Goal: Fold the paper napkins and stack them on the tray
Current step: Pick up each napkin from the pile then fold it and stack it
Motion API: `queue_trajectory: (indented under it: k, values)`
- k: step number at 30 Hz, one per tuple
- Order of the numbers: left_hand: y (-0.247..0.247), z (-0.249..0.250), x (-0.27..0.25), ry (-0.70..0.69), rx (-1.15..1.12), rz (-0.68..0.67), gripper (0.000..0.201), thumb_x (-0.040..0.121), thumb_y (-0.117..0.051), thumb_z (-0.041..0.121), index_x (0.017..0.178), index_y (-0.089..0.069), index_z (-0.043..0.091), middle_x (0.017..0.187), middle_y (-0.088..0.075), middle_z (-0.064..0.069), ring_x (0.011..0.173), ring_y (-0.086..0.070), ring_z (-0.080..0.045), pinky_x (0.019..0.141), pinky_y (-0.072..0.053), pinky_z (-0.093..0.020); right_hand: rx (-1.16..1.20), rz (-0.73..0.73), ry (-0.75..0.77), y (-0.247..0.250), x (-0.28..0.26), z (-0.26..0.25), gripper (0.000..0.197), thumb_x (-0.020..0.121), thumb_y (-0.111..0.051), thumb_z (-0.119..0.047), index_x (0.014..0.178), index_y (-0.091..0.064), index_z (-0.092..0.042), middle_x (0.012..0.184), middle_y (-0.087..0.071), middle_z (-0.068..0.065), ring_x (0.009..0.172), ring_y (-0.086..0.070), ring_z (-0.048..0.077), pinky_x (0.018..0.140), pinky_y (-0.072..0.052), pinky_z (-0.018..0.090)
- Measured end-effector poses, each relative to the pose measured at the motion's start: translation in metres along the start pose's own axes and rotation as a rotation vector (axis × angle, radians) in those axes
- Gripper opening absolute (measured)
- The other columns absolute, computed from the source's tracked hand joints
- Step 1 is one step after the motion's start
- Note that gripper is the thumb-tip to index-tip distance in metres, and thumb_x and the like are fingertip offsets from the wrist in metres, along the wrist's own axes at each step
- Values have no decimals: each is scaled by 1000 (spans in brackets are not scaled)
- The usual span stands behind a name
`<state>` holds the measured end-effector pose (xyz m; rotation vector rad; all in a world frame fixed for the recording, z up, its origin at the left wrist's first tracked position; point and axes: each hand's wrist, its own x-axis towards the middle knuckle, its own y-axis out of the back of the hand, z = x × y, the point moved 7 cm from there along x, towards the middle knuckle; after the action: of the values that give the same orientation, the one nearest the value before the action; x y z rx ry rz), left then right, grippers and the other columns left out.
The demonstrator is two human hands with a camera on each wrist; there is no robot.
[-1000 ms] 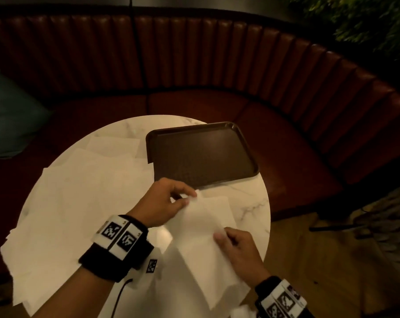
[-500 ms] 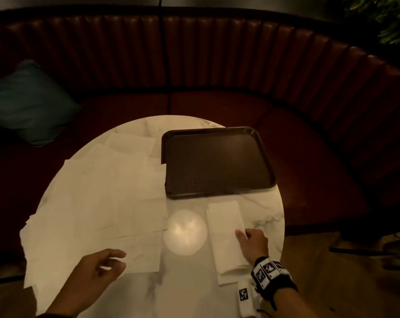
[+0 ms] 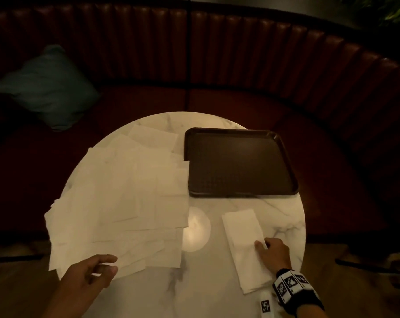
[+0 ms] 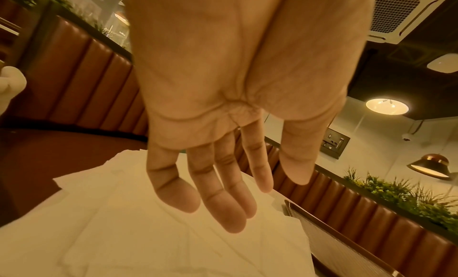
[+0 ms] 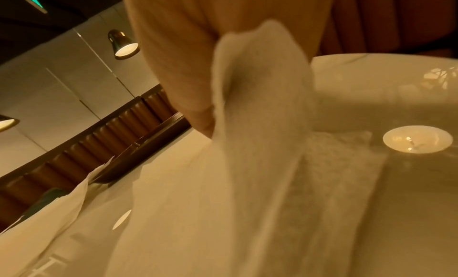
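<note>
The right hand [image 3: 273, 253] rests on the folded napkin [image 3: 245, 246], which lies as a long strip on the round marble table [image 3: 284, 216], just in front of the tray [image 3: 240, 161] and apart from it. In the right wrist view a flap of the paper stands up against the fingers, so the hand seems to pinch the strip's right edge — the blur there makes this a cautious reading. The left hand [image 3: 88, 275] is released, fingers straight and spread, hovering just above the near edge of the loose napkins [image 3: 125, 203] and holding nothing.

These sheets will handle as very light, limp and easily torn; they take a crease readily but slide on the polished marble and lift with any draught from a moving hand. The folded strip is best taken at its doubled long edge, or pinched across its middle so both layers stay together. The next sheet should be taken at a free corner of the heap, peeling one layer only.

The tray holds nothing yet, and its raised rim means the strip must be lifted over, not slid. Open marble lies between heap and strip, marked by a bright lamp reflection [image 3: 195, 228]. The heap overhangs the table's left edge and overlaps the tray's left rim — a careless tug could send sheets to the floor.
</note>
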<state>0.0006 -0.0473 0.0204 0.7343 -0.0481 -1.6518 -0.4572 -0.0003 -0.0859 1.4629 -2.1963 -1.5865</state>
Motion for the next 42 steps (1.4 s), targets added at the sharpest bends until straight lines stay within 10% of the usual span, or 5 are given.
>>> queue_trajectory:
  k: [8, 15, 24, 33, 42]
  values:
    - [65, -45, 9, 5, -117, 49, 16, 76, -70, 1, 81, -70, 16, 58, -66, -7, 52, -58, -18, 59, -48, -26, -696, 154, -202, 5, -44, -67, 73, 85, -42, -63, 140, -26, -17, 142, -34, 13, 127, -36, 33, 102, -36, 48]
    - [99, -66, 18, 60, -155, 51, 13, 63, -75, 15, 75, -70, 13, 54, -62, -10, 55, -50, -17, 53, -42, -19, -104, -91, 551, -149, -70, -275, 39, 81, -69, -33, 113, -62, -11, 103, -65, 12, 94, -63, 28, 85, -52, 36]
    - [134, -140, 33, 100, -217, 5, 35, 66, -81, 22, 98, -69, 13, 63, -71, 11, 63, -66, -30, 62, -53, -20, -112, -196, 97, -245, -50, -363, 83, 80, -68, -39, 142, -23, -6, 138, -43, 17, 125, -45, 34, 105, -38, 46]
    - [148, -58, 50, 14, -157, 147, 21, 75, -74, 9, 87, -65, 23, 79, -67, -11, 78, -65, -20, 72, -57, -27, -51, -39, 748, -120, -83, -409, 8, 88, -61, -15, 90, -67, -10, 83, -70, 7, 77, -65, 24, 60, -36, 12]
    - [90, 110, 79, -365, 57, -96, 78, 60, -84, 36, 128, -47, 27, 124, -54, 16, 110, -53, -3, 95, -45, -26, -224, -360, 977, 20, -142, -389, 13, 89, -61, -28, 100, -67, -27, 98, -70, -15, 87, -65, 7, 79, -52, 22]
